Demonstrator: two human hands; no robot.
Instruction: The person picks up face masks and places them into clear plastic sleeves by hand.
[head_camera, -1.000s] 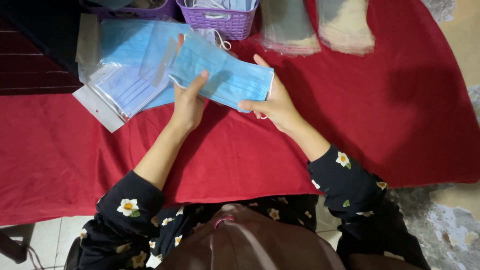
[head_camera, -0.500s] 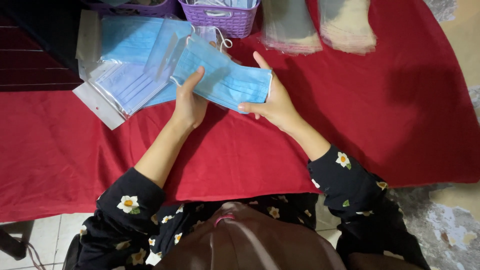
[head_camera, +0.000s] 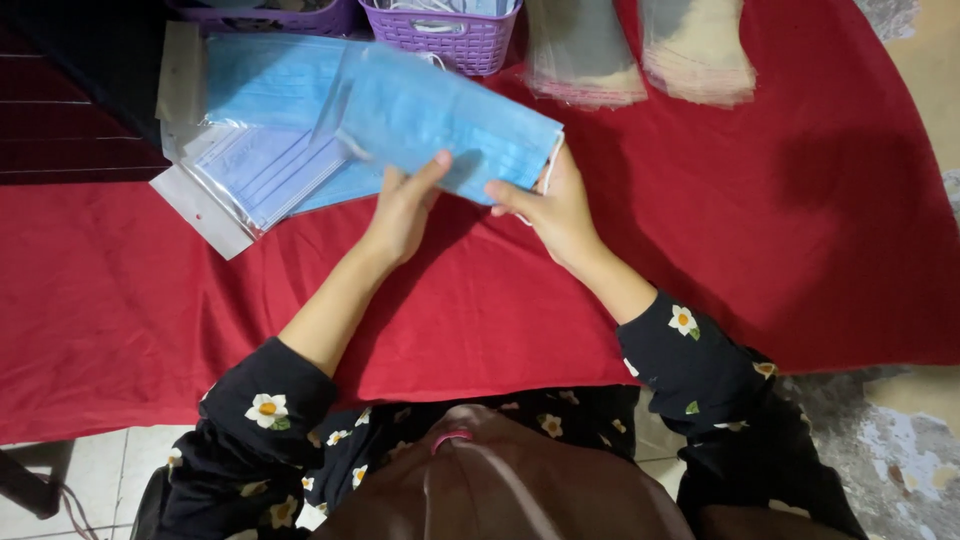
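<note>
— Red cloth (head_camera: 760, 230) as the landmark. Packaging on it?

— Clear plastic sleeve (head_camera: 235, 190) at the cloth's left, flat, with a white header strip and pale blue masks inside; loose blue masks (head_camera: 265, 85) lie just behind it. Two purple slotted baskets along the far edge: one (head_camera: 445, 35) at centre, another (head_camera: 270, 15) left of it, mostly cut off. Two stacks of clear empty bags (head_camera: 640, 50) right of the centre basket, glossy, edges tinted by the cloth.

— The held thing?

— Stack of light blue face masks (head_camera: 450, 130), rectangular, soft non-woven look, slightly blurred, tilted down to the right, lifted above the cloth's middle. White ear loops show at its right end.

— Fingers?

— Left hand (head_camera: 405, 205) grips the stack's near edge from below, thumb on top. Right hand (head_camera: 550, 200) pinches the right end, thumb in front, fingers curled behind.

— Textures otherwise?

— Cloth matte and creased; black sleeves with small white flowers; worn, patchy floor beyond its right edge.
</note>
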